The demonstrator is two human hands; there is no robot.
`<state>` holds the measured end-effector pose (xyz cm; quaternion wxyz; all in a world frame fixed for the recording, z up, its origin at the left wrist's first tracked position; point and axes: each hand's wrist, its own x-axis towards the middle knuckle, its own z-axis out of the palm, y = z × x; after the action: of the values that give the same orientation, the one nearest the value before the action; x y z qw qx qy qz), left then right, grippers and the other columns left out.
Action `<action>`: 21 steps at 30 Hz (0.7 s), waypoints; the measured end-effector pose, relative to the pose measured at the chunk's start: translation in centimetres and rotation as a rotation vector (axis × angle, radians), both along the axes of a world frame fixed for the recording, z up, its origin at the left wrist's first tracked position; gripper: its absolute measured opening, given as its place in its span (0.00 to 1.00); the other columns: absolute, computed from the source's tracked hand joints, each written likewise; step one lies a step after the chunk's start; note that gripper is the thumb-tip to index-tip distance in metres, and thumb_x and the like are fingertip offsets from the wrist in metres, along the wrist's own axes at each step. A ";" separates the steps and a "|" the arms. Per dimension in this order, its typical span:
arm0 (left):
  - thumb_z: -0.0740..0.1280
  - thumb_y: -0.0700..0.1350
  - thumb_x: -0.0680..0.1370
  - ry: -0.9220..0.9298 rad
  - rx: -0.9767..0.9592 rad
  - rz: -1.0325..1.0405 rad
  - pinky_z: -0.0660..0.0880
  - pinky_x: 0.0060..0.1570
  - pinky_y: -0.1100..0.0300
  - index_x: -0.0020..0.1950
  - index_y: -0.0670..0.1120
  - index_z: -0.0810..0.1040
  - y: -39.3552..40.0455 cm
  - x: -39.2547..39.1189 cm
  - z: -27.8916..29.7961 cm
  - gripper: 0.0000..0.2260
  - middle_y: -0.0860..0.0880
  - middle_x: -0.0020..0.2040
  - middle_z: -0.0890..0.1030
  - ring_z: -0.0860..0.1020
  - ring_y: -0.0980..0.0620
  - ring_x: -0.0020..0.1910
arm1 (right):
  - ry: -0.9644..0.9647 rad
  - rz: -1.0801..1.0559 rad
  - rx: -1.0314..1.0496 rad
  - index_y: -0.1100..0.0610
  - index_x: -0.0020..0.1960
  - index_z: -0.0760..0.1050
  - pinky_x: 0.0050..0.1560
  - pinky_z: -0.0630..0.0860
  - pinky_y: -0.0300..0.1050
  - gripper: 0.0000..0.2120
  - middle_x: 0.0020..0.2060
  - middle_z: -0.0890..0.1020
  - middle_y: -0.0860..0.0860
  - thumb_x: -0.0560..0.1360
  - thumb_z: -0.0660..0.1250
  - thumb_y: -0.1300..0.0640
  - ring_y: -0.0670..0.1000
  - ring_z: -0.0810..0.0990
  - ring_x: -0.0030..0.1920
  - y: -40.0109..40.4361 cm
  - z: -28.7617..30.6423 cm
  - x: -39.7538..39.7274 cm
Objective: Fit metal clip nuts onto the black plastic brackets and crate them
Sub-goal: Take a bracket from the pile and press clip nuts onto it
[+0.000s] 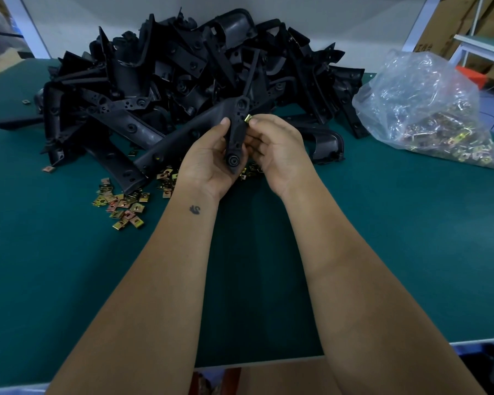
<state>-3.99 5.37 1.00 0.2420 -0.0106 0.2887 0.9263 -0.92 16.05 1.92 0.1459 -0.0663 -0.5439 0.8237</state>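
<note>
A black plastic bracket (pixel 238 129) stands nearly upright over the green table, its long arm reaching up toward the pile. My left hand (pixel 208 163) grips its lower part from the left, thumb on its side. My right hand (pixel 274 149) pinches a brass-coloured clip nut (pixel 249 119) against the bracket's right edge. Loose clip nuts (pixel 121 205) lie scattered on the table to the left of my hands.
A big heap of black brackets (pixel 183 78) fills the back of the green table (pixel 69 266). A clear plastic bag of clip nuts (pixel 437 118) lies at the right. A cardboard box (pixel 283 377) shows below the table's front edge.
</note>
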 end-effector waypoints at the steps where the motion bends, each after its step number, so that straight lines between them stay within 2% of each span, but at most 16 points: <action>1: 0.65 0.41 0.81 -0.002 0.000 -0.004 0.79 0.37 0.64 0.47 0.40 0.79 0.0 0.0 0.0 0.06 0.46 0.38 0.85 0.83 0.52 0.35 | 0.000 -0.004 -0.007 0.57 0.43 0.78 0.41 0.78 0.41 0.07 0.38 0.83 0.53 0.77 0.65 0.65 0.49 0.81 0.38 0.0 0.0 0.0; 5: 0.65 0.41 0.81 0.001 -0.015 -0.014 0.78 0.37 0.63 0.49 0.40 0.80 0.1 0.0 0.0 0.06 0.46 0.39 0.85 0.82 0.52 0.38 | -0.019 -0.022 -0.013 0.57 0.41 0.77 0.39 0.77 0.42 0.08 0.37 0.82 0.53 0.77 0.64 0.64 0.50 0.80 0.38 0.0 0.0 -0.1; 10: 0.65 0.40 0.81 -0.005 -0.009 -0.027 0.79 0.36 0.63 0.49 0.39 0.79 0.2 0.0 0.0 0.06 0.45 0.39 0.85 0.84 0.51 0.36 | -0.022 -0.026 0.038 0.56 0.42 0.78 0.38 0.77 0.41 0.07 0.37 0.82 0.52 0.76 0.64 0.64 0.49 0.80 0.38 0.2 -0.1 -0.2; 14: 0.65 0.41 0.81 0.034 -0.041 -0.034 0.80 0.38 0.62 0.50 0.40 0.80 0.2 -0.1 -0.1 0.06 0.46 0.41 0.86 0.84 0.52 0.39 | -0.012 -0.018 0.007 0.56 0.45 0.79 0.40 0.77 0.42 0.06 0.40 0.83 0.53 0.77 0.65 0.63 0.49 0.81 0.39 0.2 -0.2 -0.2; 17: 0.65 0.42 0.81 0.034 -0.033 -0.049 0.79 0.37 0.62 0.51 0.40 0.80 0.1 0.0 -0.1 0.07 0.46 0.41 0.86 0.84 0.52 0.38 | -0.007 -0.015 0.022 0.56 0.44 0.80 0.42 0.77 0.43 0.06 0.39 0.83 0.52 0.77 0.65 0.62 0.49 0.81 0.40 0.1 -0.2 -0.1; 21: 0.66 0.42 0.80 0.012 -0.068 -0.034 0.78 0.45 0.61 0.55 0.40 0.80 0.1 -0.3 -0.2 0.08 0.45 0.45 0.85 0.82 0.51 0.43 | -0.019 -0.032 0.062 0.58 0.45 0.79 0.43 0.76 0.44 0.05 0.39 0.81 0.54 0.77 0.65 0.63 0.50 0.79 0.40 0.1 0.0 0.0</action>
<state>-4.26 5.43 0.83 0.2556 -0.0084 0.3218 0.9116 -0.97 16.11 1.87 0.1558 -0.0784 -0.5693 0.8034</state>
